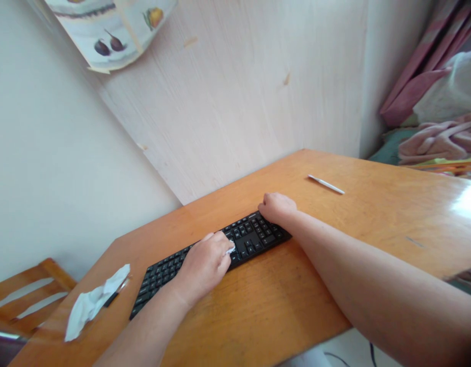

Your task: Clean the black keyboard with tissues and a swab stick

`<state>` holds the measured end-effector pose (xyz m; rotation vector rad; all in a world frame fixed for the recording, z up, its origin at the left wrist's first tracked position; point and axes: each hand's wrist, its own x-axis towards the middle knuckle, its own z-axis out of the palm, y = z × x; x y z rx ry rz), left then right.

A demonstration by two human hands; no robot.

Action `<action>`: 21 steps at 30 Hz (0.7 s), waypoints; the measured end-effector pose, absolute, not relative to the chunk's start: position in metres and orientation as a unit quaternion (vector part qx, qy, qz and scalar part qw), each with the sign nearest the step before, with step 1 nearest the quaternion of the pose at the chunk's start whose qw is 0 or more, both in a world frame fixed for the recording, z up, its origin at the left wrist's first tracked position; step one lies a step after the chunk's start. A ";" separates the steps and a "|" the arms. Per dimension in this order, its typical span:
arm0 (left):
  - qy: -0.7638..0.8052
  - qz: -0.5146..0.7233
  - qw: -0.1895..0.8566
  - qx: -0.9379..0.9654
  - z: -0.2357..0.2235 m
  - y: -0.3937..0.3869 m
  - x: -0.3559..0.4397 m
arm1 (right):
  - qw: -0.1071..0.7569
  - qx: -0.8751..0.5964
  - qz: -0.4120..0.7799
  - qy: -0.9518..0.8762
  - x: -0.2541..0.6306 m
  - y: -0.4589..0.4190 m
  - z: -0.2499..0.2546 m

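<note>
A black keyboard [250, 237] lies at a slant on the wooden table. My left hand [205, 259] is closed and rests over the middle of its keys. A bit of white tissue [230, 247] pokes out between the fingers; most of it is hidden in the hand. At the keyboard's far right corner, my right hand [278, 206] is closed around the edge by the number keys, its fingertips partly out of sight.
A crumpled white cloth [88, 308] lies at the table's left, beside a dark-handled slim tool [116, 293]. Farther back on the right is a white pen-like stick [326, 184]. A wooden chair [52, 280] stands past the left edge; a wall [235, 102] rises behind the table [372, 224].
</note>
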<state>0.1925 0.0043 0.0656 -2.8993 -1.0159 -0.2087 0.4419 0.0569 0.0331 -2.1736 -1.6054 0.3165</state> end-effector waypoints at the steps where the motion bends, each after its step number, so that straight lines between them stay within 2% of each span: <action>1: -0.329 -0.068 0.031 -0.941 0.065 0.001 0.191 | 0.209 -0.781 0.113 -0.578 0.442 0.057 0.033; 10: -0.332 -0.046 0.049 -0.941 0.064 -0.030 0.183 | 0.209 -0.779 0.112 -0.581 0.442 0.058 0.033; 14: -0.290 -0.039 -0.032 -0.956 0.073 -0.040 0.183 | 0.205 -0.780 0.115 -0.580 0.442 0.058 0.033; 17: -0.277 -0.078 -0.099 -0.953 0.079 -0.035 0.180 | 0.204 -0.781 0.112 -0.580 0.442 0.058 0.033; 21: -0.342 -0.147 -0.091 -0.924 0.083 -0.005 0.177 | 0.204 -0.782 0.110 -0.579 0.442 0.059 0.032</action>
